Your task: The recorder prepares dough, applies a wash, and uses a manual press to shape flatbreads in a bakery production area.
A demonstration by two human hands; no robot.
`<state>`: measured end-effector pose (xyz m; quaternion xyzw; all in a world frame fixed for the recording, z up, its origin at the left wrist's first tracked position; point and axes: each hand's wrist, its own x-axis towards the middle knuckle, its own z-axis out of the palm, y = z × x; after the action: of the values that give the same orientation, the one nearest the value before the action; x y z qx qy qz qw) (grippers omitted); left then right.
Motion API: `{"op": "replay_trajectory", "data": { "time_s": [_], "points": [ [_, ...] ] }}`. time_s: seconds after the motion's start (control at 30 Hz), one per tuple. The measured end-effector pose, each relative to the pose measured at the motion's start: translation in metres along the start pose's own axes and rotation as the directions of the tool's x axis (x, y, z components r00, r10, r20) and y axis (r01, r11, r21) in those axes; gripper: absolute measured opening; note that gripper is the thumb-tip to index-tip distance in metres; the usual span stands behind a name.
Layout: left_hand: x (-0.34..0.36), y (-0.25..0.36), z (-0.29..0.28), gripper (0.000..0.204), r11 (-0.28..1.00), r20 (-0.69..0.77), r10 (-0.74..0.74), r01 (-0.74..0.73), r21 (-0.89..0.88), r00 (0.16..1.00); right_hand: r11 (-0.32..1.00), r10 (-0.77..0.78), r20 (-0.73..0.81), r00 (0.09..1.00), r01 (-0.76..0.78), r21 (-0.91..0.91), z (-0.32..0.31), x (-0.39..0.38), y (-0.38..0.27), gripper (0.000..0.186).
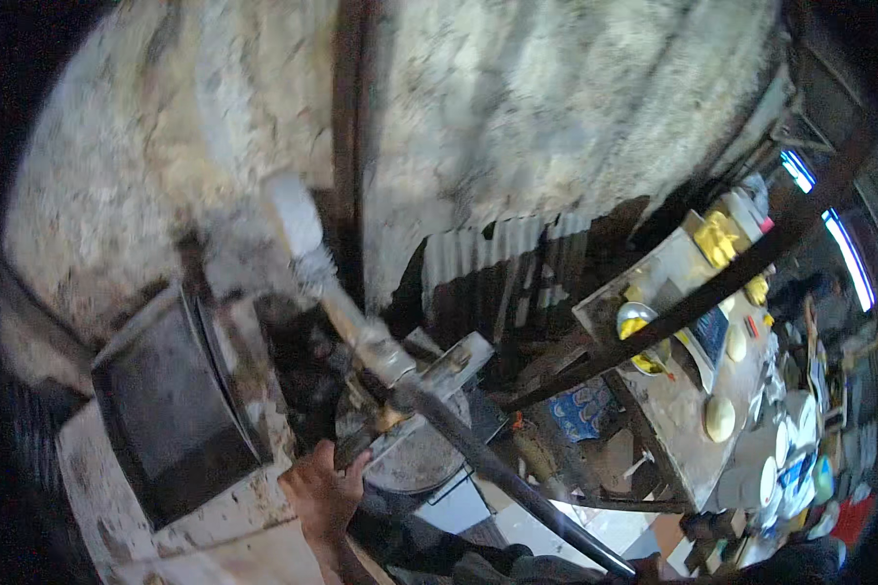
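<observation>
Blur and shadow are swallowing the middle, and the pole (478, 448) is hiding part of the bar (470, 359) it's crossing as it slants from a pale block (295, 216) to the lower edge. There the right hand (651, 567) is barely showing, dim and cut off; I can't tell its grip. The left hand (322, 489) is reaching up, back uppermost, fingers bending near the bar's lower end, their hold unclear.
</observation>
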<state>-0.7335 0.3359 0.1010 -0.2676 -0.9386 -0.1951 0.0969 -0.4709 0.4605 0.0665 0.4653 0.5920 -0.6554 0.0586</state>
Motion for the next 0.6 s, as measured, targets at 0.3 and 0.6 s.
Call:
{"op": "replay_trajectory", "data": {
  "time_s": [0.3, 0.6],
  "points": [
    [0.071, -0.021, 0.028, 0.06, 0.976, -0.116, 0.115, -0.09, 0.197, 0.987, 0.744, 0.064, 0.211, 0.975, 0.094, -0.661, -0.182, -0.135, -0.042, 0.04],
    [0.119, -0.087, 0.048, 0.026, 0.91, 0.026, 0.332, -0.327, 0.254, 0.943, 0.615, -0.661, 0.289, 0.693, 0.72, -0.32, -0.181, 0.052, 0.392, 0.036]
  ]
}}
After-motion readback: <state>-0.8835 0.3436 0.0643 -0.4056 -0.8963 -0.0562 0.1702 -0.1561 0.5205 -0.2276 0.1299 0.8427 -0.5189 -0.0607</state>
